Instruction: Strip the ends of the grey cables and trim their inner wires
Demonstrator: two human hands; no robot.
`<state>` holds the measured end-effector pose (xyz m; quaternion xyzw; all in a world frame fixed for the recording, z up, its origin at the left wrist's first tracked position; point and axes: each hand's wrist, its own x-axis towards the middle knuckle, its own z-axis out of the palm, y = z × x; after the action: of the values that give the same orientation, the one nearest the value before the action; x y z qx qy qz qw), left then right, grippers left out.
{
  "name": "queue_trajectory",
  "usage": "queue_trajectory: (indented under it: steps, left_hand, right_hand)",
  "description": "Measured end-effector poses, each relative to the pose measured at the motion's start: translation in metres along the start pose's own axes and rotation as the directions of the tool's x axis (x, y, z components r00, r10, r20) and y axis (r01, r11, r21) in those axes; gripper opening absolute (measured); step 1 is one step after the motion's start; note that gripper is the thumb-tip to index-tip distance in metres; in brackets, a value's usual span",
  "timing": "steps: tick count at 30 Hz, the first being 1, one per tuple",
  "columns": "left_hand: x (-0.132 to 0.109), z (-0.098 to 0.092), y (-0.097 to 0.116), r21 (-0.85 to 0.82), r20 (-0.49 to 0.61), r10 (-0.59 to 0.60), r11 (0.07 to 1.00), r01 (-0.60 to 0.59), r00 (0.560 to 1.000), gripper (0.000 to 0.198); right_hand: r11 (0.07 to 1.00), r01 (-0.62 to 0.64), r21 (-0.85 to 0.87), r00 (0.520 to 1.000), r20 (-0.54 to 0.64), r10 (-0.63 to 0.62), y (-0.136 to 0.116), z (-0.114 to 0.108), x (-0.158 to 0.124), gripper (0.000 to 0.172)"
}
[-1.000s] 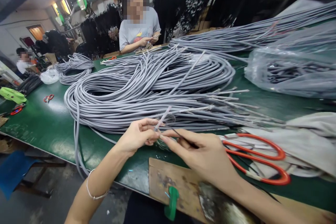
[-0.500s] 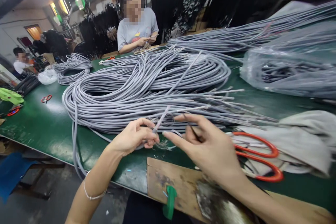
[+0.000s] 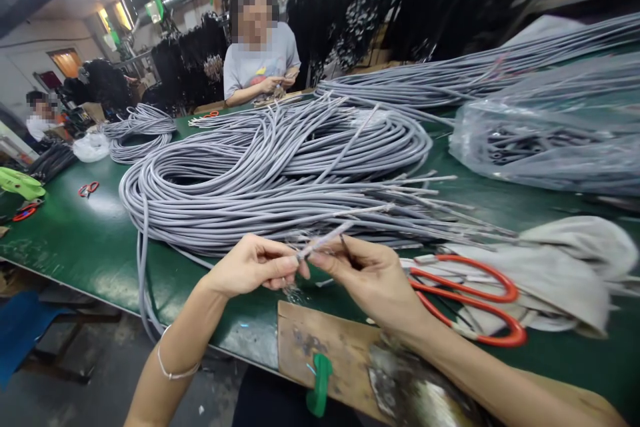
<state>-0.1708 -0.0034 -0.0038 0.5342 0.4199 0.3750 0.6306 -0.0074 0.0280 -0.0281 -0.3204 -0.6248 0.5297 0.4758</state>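
My left hand (image 3: 263,263) is closed in a pinch on a grey cable, just below its stripped, whitish end (image 3: 333,235). Fine loose strands (image 3: 295,293) hang under those fingers. Against the same spot, the thumb and fingertips of my right hand (image 3: 367,273) are pinched together beside the left fingertips. A thin dark tool (image 3: 345,247) pokes up between the right fingers; its kind is not clear, and most of it is hidden. Behind both hands lies a big bundle of grey cables (image 3: 240,213), many with stripped ends pointing right.
Orange-handled scissors (image 3: 510,287) lie on a pale cloth (image 3: 575,267) right of my right hand. A wooden board (image 3: 320,333) with a green clamp (image 3: 320,383) sits at the green table's (image 3: 100,233) near edge. A clear plastic bag (image 3: 550,140) stands right; a co-worker (image 3: 260,60) sits opposite.
My right hand has moved left and its spread thumb and forefinger have closed at the cable by my left hand. The stripped end now leans further to the right.
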Motion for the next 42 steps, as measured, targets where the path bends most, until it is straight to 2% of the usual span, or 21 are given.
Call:
queue_trajectory:
  steps: [5,7,11,16,18,21,23,25,28,30,35,42]
  left_hand:
    - [0.0,0.003,0.003,-0.008,0.024,0.054,0.999,-0.054,0.998,0.047]
    - [0.002,0.005,0.002,0.017,0.01,0.057,0.998,-0.057,0.998,0.048]
    - [0.006,0.007,-0.004,0.056,-0.074,0.076,0.996,-0.072,0.994,0.047]
    - [0.007,0.007,-0.008,0.021,-0.141,0.032,0.999,-0.03,0.99,0.048]
    - [0.009,0.008,-0.009,-0.018,-0.17,-0.008,1.0,0.005,0.985,0.047]
    - [0.012,0.011,-0.013,-0.051,-0.21,-0.06,0.997,0.051,0.976,0.044]
    - [0.016,0.012,-0.015,-0.072,-0.223,-0.077,0.995,0.062,0.972,0.043]
    - [0.018,0.013,-0.017,-0.105,-0.223,-0.088,0.992,0.066,0.971,0.045]
    - [0.019,0.014,-0.017,-0.131,-0.217,-0.101,0.989,0.074,0.971,0.047]
    - [0.02,0.015,-0.017,-0.119,-0.253,-0.093,0.991,0.065,0.963,0.05]
    - [0.024,0.018,-0.023,-0.125,-0.357,-0.064,0.992,0.02,0.932,0.057]
    - [0.023,0.017,-0.021,-0.237,-0.303,-0.041,0.971,-0.033,0.952,0.053]
  right_hand:
    - [0.971,-0.166,0.171,0.986,0.001,0.168,0.004,0.002,0.002,0.045]
    - [0.958,-0.192,0.214,0.976,-0.063,0.209,0.004,0.004,0.003,0.046]
    - [0.934,-0.152,0.322,0.927,-0.281,0.248,0.0,0.003,0.008,0.045]
    - [0.933,-0.081,0.35,0.888,-0.4,0.228,-0.004,-0.012,0.014,0.04]
    - [0.953,-0.057,0.298,0.906,-0.386,0.175,-0.007,-0.017,0.013,0.038]
    - [0.999,0.026,0.022,0.95,-0.31,-0.018,-0.013,-0.019,0.006,0.04]
    - [0.98,0.095,-0.173,0.957,-0.256,-0.138,-0.017,-0.018,0.002,0.037]
    - [0.953,0.133,-0.27,0.964,-0.188,-0.188,-0.02,-0.018,-0.002,0.034]
    - [0.922,0.16,-0.352,0.976,-0.085,-0.201,-0.018,-0.021,-0.005,0.032]
    - [0.896,0.17,-0.411,0.975,-0.062,-0.213,-0.015,-0.022,-0.006,0.03]
    - [0.874,0.159,-0.459,0.976,-0.059,-0.209,-0.006,-0.024,-0.006,0.034]
    - [0.897,0.094,-0.431,0.985,-0.088,-0.146,-0.002,-0.027,0.0,0.037]
